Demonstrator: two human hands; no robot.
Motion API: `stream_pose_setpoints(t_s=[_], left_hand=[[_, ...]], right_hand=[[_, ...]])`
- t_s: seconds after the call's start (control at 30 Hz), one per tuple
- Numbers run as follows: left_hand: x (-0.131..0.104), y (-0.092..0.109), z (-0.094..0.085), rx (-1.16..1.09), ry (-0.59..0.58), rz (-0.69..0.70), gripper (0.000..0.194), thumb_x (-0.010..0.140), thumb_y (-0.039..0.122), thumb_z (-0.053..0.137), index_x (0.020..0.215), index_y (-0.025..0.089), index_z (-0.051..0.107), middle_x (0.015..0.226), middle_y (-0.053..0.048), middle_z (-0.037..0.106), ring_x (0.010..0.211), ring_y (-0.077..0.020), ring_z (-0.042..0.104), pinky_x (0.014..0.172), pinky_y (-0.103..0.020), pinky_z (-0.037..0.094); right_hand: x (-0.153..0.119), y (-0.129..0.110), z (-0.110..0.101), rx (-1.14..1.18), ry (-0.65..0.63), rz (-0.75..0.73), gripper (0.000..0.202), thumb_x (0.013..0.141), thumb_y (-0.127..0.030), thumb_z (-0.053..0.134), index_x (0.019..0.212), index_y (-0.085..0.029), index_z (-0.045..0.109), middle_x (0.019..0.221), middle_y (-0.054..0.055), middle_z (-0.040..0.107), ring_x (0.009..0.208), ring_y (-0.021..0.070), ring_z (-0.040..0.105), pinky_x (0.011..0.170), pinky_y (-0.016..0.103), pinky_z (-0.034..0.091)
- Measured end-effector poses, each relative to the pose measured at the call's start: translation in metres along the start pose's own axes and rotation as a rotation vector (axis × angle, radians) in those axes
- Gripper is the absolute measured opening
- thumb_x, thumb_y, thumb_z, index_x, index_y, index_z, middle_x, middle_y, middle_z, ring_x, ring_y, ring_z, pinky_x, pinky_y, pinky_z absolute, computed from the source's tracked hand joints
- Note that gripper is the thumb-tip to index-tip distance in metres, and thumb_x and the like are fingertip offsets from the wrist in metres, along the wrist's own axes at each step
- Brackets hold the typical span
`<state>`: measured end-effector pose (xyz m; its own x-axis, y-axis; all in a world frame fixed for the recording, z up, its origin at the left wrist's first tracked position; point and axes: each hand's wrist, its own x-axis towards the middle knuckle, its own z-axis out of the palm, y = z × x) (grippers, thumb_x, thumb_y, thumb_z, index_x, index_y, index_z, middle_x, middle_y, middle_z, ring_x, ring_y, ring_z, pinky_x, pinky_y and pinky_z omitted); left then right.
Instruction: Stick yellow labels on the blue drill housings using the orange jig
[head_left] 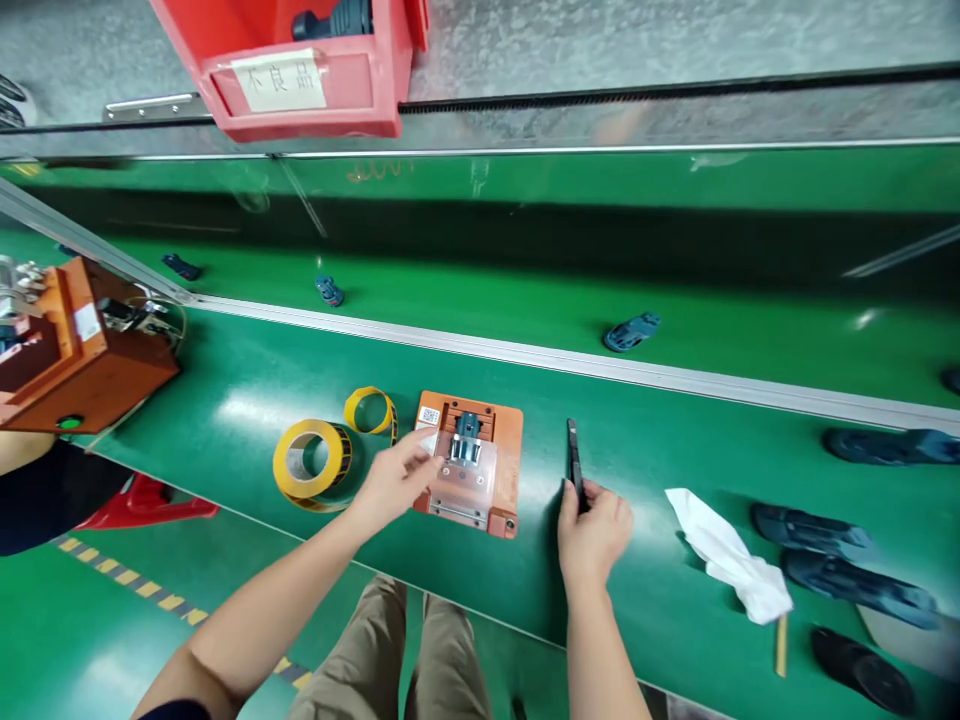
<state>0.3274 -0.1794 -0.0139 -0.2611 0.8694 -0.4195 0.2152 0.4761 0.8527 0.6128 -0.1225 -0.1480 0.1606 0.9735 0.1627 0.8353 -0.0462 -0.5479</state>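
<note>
An orange fixture [508, 450] with a clear plate lies on the green bench, and a small dark part [468, 424] sits in its upper middle. Over the fixture's left edge is my left hand [397, 480], its fingers bent and apart with nothing seen between them. To the right of the fixture, my right hand [592, 530] grips black tweezers [574, 455], whose tips point away from me. Two rolls of yellow tape, a large one [283, 462] and a small one [351, 408], stand left of the fixture.
A white cloth [724, 550] and several dark housings [855, 575] lie at the right. Beyond a metal rail [525, 352], blue parts [632, 332] rest on a green belt. A red bin [300, 95] hangs above. An orange machine [112, 350] stands left, near a person's arm.
</note>
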Motion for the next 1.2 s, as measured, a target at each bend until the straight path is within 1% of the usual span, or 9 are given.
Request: stream_pose_setpoints(t_s=[0.1, 0.2, 0.37, 0.43, 0.5, 0.67, 0.8, 0.93, 1.2], left_hand=[[0.020, -0.014, -0.034, 0.618, 0.303, 0.280, 0.031, 0.094, 0.035, 0.055, 0.119, 0.020, 0.069, 0.102, -0.013, 0.066, 0.100, -0.0277, 0.063, 0.092, -0.044, 0.049], [0.049, -0.022, -0.050, 0.838, 0.269, 0.232, 0.032, 0.094, 0.038, 0.058, 0.117, 0.019, 0.070, 0.099, -0.013, 0.069, 0.097, -0.0286, 0.065, 0.088, -0.040, 0.049], [0.066, -0.027, -0.056, 0.722, 0.231, 0.092, 0.017, 0.091, 0.024, 0.061, 0.103, 0.019, 0.071, 0.086, -0.008, 0.073, 0.077, -0.0223, 0.069, 0.074, -0.031, 0.050], [0.058, -0.029, -0.061, 0.573, 0.272, 0.121, 0.023, 0.091, 0.024, 0.059, 0.112, 0.021, 0.068, 0.087, -0.004, 0.073, 0.076, -0.0186, 0.069, 0.073, -0.028, 0.050], [0.046, -0.031, -0.066, 0.310, 0.299, 0.140, 0.029, 0.089, 0.028, 0.062, 0.117, 0.022, 0.065, 0.080, -0.001, 0.072, 0.074, -0.0164, 0.068, 0.070, -0.026, 0.051], [0.025, -0.033, -0.069, -0.112, 0.332, 0.054, 0.029, 0.077, 0.036, 0.074, 0.101, 0.019, 0.073, 0.087, -0.004, 0.076, 0.081, -0.0191, 0.071, 0.074, -0.027, 0.054], [0.016, -0.037, -0.065, -0.092, 0.378, 0.028, 0.023, 0.074, 0.040, 0.076, 0.075, 0.018, 0.072, 0.072, -0.001, 0.072, 0.067, -0.0165, 0.064, 0.062, -0.024, 0.049], [0.007, -0.038, -0.062, -0.002, 0.372, 0.069, 0.027, 0.076, 0.042, 0.074, 0.066, 0.017, 0.068, 0.061, 0.002, 0.061, 0.059, -0.0125, 0.054, 0.055, -0.022, 0.041], [0.005, -0.039, -0.064, 0.094, 0.346, 0.108, 0.028, 0.079, 0.042, 0.071, 0.066, 0.018, 0.068, 0.060, 0.003, 0.059, 0.058, -0.0114, 0.051, 0.053, -0.021, 0.038]], right_hand=[[0.002, -0.001, -0.009, 0.143, -0.065, 0.166, 0.049, 0.090, -0.066, 0.042, 0.092, -0.018, 0.055, 0.083, 0.012, 0.064, 0.077, 0.0274, 0.058, 0.075, 0.044, 0.045], [0.001, -0.013, -0.024, 0.509, -0.112, 0.338, 0.047, 0.086, -0.065, 0.057, 0.102, -0.021, 0.049, 0.074, 0.001, 0.063, 0.057, 0.0168, 0.056, 0.061, 0.032, 0.045], [0.004, -0.058, -0.045, 1.220, -0.306, 0.529, 0.038, 0.082, -0.051, 0.073, 0.102, -0.020, 0.063, 0.052, -0.013, 0.031, 0.039, 0.0062, 0.025, 0.040, 0.021, 0.026], [0.008, -0.075, -0.048, 1.385, -0.373, 0.552, 0.032, 0.085, -0.051, 0.070, 0.099, -0.022, 0.068, 0.054, -0.012, 0.026, 0.040, 0.0071, 0.025, 0.040, 0.022, 0.032], [0.012, -0.089, -0.047, 1.470, -0.374, 0.520, 0.031, 0.087, -0.058, 0.064, 0.093, -0.027, 0.068, 0.059, -0.008, 0.035, 0.047, 0.0097, 0.038, 0.047, 0.025, 0.045], [0.015, -0.124, -0.029, 1.427, -0.453, 0.469, 0.036, 0.074, -0.061, 0.077, 0.086, -0.028, 0.071, 0.079, 0.000, 0.061, 0.065, 0.0129, 0.057, 0.058, 0.029, 0.055], [0.019, -0.166, -0.014, 1.359, -0.667, 0.344, 0.029, 0.074, -0.050, 0.082, 0.088, -0.025, 0.074, 0.088, 0.004, 0.071, 0.072, 0.0155, 0.067, 0.062, 0.029, 0.059], [0.029, -0.204, 0.002, 1.277, -0.843, 0.144, 0.027, 0.076, -0.040, 0.083, 0.094, -0.024, 0.071, 0.090, 0.004, 0.074, 0.081, 0.0190, 0.072, 0.078, 0.035, 0.063], [0.040, -0.223, 0.025, 1.198, -0.952, 0.076, 0.037, 0.072, -0.048, 0.084, 0.090, -0.023, 0.064, 0.084, 0.001, 0.074, 0.077, 0.0161, 0.072, 0.079, 0.034, 0.062]])
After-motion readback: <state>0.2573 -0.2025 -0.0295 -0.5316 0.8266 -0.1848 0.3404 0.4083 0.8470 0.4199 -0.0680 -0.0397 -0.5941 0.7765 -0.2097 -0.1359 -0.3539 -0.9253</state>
